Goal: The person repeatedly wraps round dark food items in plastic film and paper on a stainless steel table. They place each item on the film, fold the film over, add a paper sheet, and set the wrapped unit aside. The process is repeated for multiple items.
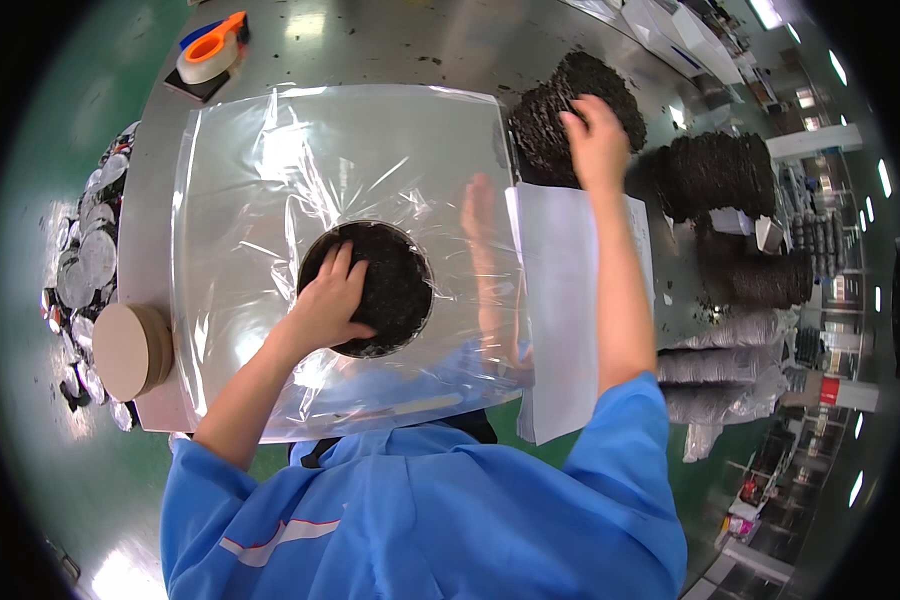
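My left hand (334, 296) lies spread on a dark round stack (394, 300), which looks like dried seaweed, set in a round rim. Under and around the stack are sheets of clear plastic film (240, 180), creased and shiny. Out to the right, my right hand (598, 142) is at a loose heap of similar dark, flaky material (555, 112). Its thumb and fingers are apart with nothing visible between them; whether the fingertips touch the heap is unclear. Below my right forearm lies a stack of white paper sheets (559, 315), partly covered by the film's edge.
A tape dispenser with an orange hub (208, 60) sits at the metal table's (375, 45) far left. Round brown boards (127, 352) are stacked at the left edge. Dark cylindrical stacks (716, 176) and plastic-wrapped rolls (712, 367) stand right. Clear-wrapped round packs (94, 259) lie beyond the left edge.
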`<state>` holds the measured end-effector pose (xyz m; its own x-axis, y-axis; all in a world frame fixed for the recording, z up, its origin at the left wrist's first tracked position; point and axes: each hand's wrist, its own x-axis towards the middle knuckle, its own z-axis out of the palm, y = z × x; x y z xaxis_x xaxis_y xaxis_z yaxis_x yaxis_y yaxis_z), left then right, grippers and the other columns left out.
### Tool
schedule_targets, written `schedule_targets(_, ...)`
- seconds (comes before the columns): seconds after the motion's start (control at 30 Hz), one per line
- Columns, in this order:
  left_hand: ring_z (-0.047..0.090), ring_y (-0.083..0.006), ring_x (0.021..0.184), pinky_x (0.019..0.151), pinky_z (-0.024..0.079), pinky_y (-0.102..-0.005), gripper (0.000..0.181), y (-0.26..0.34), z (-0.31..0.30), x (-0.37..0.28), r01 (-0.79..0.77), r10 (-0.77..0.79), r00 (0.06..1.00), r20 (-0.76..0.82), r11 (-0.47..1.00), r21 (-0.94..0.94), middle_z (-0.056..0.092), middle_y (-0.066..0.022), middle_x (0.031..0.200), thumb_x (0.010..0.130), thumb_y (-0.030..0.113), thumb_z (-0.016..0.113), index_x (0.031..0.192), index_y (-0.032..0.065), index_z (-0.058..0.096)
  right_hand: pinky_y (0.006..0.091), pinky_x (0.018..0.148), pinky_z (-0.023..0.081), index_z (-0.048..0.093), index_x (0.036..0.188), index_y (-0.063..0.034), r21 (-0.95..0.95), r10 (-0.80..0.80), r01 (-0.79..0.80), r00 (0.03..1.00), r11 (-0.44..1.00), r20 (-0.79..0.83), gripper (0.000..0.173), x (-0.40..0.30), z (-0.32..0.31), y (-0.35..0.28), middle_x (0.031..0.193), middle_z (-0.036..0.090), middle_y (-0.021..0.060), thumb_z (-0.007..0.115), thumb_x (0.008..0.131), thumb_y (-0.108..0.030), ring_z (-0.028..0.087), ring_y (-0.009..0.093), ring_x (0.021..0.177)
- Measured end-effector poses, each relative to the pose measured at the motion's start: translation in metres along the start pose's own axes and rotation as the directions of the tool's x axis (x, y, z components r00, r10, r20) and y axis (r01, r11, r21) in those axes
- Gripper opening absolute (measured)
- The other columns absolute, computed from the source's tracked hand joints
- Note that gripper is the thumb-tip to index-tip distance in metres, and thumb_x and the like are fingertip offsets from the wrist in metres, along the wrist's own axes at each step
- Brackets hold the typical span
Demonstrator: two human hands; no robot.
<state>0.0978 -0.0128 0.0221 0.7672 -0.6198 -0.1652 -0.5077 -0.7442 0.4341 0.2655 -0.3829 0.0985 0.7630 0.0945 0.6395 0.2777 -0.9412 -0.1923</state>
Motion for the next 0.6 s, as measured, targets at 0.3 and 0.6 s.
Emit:
schedule_targets(0.3, 0.030, -0.0508, 0.133, 0.106, 0.032, -0.0568, 0.084, 0.034, 0.022, 0.002, 0.228, -0.214, 0.973, -0.090, 0.955, 0.191, 0.029, -0.0337, 0.145, 0.077, 0.051, 0.071, 0.139, 0.0031, 0.040, 0.0432, 0.084, 0.051, 0.070, 0.109, -0.0102, -0.239, 0.119, -0.017, 0.900, 0.971, 0.420, 0.034, 0.021, 0.006, 0.107, 0.104, 0.069, 0.0159, 0.065, 0.085, -0.034, 0.064, 0.035, 0.098)
schedule_targets(0.6, 0.057, -0.0311, 0.109, 0.099, 0.039, -0.0407, 0.044, -0.016, 0.032, -0.026, 0.136, -0.577, 0.613, -0.540, 0.751, -0.647, 0.060, -0.0162, 0.120, 0.093, 0.028, 0.053, 0.128, 0.0018, 0.049, 0.0390, 0.077, 0.050, 0.068, 0.101, -0.0061, -0.320, -0.302, 0.201, 0.902, 0.926, -0.307, 0.017, 0.028, -0.065, -0.057, 0.103, 0.066, 0.0055, 0.063, 0.090, -0.018, 0.062, 0.027, 0.093)
